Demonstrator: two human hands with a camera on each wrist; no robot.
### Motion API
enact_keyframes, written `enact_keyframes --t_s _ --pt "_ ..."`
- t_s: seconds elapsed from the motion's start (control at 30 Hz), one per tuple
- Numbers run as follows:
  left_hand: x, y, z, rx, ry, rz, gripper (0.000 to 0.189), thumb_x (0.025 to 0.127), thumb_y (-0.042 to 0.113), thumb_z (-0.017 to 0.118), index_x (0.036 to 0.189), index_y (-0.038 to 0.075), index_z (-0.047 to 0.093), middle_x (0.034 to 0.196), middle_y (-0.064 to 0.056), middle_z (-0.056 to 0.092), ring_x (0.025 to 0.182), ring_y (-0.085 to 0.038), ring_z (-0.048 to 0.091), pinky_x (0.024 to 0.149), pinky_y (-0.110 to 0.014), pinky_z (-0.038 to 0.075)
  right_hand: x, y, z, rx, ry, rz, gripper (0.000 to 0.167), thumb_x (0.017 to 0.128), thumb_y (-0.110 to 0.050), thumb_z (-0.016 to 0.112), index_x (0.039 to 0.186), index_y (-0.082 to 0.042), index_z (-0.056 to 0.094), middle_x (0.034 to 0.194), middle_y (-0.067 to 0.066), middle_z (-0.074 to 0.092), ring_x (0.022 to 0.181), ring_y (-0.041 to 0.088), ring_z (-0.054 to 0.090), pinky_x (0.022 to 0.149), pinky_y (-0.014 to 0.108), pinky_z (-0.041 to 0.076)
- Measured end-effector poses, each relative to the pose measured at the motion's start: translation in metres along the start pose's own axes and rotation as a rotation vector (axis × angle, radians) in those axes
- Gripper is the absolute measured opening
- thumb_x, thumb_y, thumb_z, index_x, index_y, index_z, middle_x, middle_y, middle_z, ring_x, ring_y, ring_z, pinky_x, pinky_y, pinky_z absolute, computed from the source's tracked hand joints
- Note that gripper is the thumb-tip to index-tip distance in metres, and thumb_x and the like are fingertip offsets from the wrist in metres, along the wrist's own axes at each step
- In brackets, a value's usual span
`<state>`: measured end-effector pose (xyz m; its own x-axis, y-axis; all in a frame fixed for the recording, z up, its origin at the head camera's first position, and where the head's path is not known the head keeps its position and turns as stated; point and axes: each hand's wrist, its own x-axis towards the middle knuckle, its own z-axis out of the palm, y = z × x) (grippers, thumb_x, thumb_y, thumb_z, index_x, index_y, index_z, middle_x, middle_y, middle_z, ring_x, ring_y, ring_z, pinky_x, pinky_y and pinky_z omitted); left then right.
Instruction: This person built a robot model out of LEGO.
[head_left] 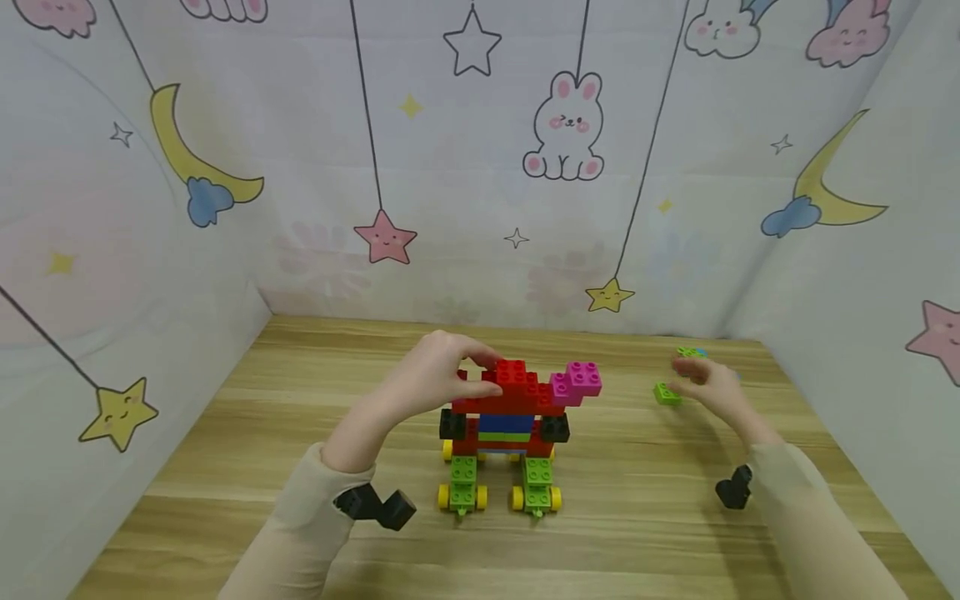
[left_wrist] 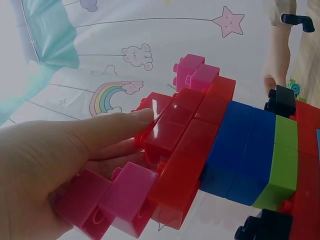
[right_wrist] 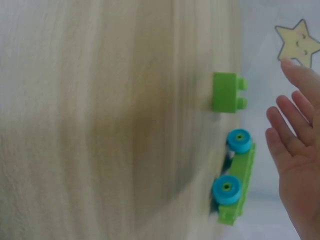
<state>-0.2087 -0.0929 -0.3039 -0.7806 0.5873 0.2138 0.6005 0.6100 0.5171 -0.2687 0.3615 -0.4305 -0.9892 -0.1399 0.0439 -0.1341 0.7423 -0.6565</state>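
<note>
A toy-brick model (head_left: 517, 402) stands in the middle of the table on lime-green wheeled bases (head_left: 463, 473) with yellow wheels. Red bricks top it, pink bricks (head_left: 583, 379) jut out at its ends, and blue bricks (left_wrist: 235, 150) form its middle with a black brick at each side. My left hand (head_left: 423, 375) grips the red top between thumb and fingers. Off to the right, my right hand (head_left: 711, 392) is held above the table, fingers extended and holding nothing. Closest to it is a loose lime-green brick (right_wrist: 225, 93).
A lime-green wheeled base (right_wrist: 242, 175) with blue wheels sits by the loose brick, toward the table's back right. Cloth walls (head_left: 450, 167) printed with stars and moons enclose the wooden table (head_left: 615, 508) at the back and both sides.
</note>
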Motion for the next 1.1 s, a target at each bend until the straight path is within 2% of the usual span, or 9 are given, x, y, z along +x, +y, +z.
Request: enact_keyframes --t_s 0.27,0.47,0.57,0.6,0.63,0.77,0.93,1.03,1.1 --pt "0.000 0.002 0.000 -0.006 0.001 -0.002 0.037 0.085 0.027 0.077 0.116 0.007 0.072 0.102 -0.005 0.074 0.077 -0.013 0.061 0.060 -0.020 0.048 0.003 0.024 0.006 -0.012 -0.082 -0.053 0.062 0.090 -0.019 0.071 0.137 0.012 0.047 0.138 0.034 0.048 0.125 0.053 0.045 0.101 0.060 0.041" --pt "0.001 0.003 0.000 0.007 0.015 0.013 0.037 0.084 0.027 0.078 0.115 0.007 0.073 0.101 -0.005 0.074 0.080 -0.014 0.063 0.061 -0.019 0.048 0.005 0.030 0.006 0.024 -0.087 -0.119 0.062 0.087 -0.018 0.073 0.134 0.014 0.049 0.134 0.033 0.052 0.120 0.053 0.048 0.097 0.056 0.046" --pt "0.001 0.003 0.001 0.004 0.017 0.018 0.037 0.084 0.027 0.078 0.114 0.007 0.073 0.100 -0.004 0.074 0.084 -0.015 0.064 0.063 -0.019 0.049 0.006 0.030 0.007 0.021 -0.090 -0.091 0.058 0.087 -0.014 0.072 0.134 0.013 0.049 0.134 0.033 0.052 0.121 0.051 0.048 0.097 0.055 0.047" --pt "0.001 0.002 0.001 0.001 0.014 0.018 0.037 0.084 0.027 0.078 0.115 0.007 0.073 0.100 -0.004 0.074 0.086 -0.016 0.065 0.064 -0.019 0.049 0.006 0.029 0.008 0.019 -0.097 -0.075 0.058 0.088 -0.012 0.071 0.134 0.014 0.048 0.135 0.035 0.050 0.123 0.053 0.047 0.098 0.059 0.044" --pt "0.001 0.002 0.001 -0.004 0.012 0.015 0.037 0.084 0.027 0.078 0.115 0.007 0.073 0.100 -0.004 0.074 0.087 -0.017 0.065 0.064 -0.019 0.050 0.006 0.027 0.008 0.006 -0.097 -0.064 0.057 0.089 -0.011 0.070 0.134 0.014 0.048 0.135 0.035 0.050 0.123 0.053 0.047 0.098 0.059 0.044" --pt "0.001 0.003 0.001 -0.011 0.006 0.002 0.037 0.084 0.027 0.078 0.116 0.007 0.072 0.101 -0.004 0.074 0.092 -0.020 0.066 0.068 -0.020 0.051 0.007 0.020 0.010 -0.027 -0.069 -0.013 0.053 0.092 -0.015 0.068 0.134 0.011 0.050 0.134 0.034 0.052 0.120 0.051 0.050 0.096 0.057 0.047" --pt "0.001 0.001 0.001 0.000 0.008 0.010 0.037 0.084 0.027 0.077 0.116 0.008 0.072 0.101 -0.003 0.074 0.093 -0.019 0.066 0.069 -0.021 0.051 0.011 -0.007 0.007 0.007 -0.006 0.006 0.054 0.096 -0.027 0.064 0.136 0.006 0.051 0.134 0.031 0.054 0.119 0.047 0.053 0.094 0.057 0.048" --pt "0.000 0.002 0.000 0.012 0.011 0.006 0.037 0.084 0.028 0.078 0.116 0.009 0.072 0.102 -0.003 0.074 0.092 -0.017 0.066 0.069 -0.021 0.052 0.016 -0.044 0.001 0.053 0.036 -0.015 0.054 0.095 -0.030 0.064 0.137 0.004 0.053 0.132 0.030 0.056 0.117 0.044 0.057 0.093 0.054 0.050" --pt "-0.001 0.002 0.000 0.018 0.009 -0.001 0.038 0.084 0.029 0.078 0.116 0.009 0.072 0.103 -0.004 0.074 0.090 -0.016 0.065 0.068 -0.021 0.051 0.017 -0.074 -0.004 0.080 0.057 -0.026 0.054 0.095 -0.032 0.064 0.137 0.001 0.054 0.129 0.028 0.059 0.112 0.035 0.061 0.091 0.046 0.052"
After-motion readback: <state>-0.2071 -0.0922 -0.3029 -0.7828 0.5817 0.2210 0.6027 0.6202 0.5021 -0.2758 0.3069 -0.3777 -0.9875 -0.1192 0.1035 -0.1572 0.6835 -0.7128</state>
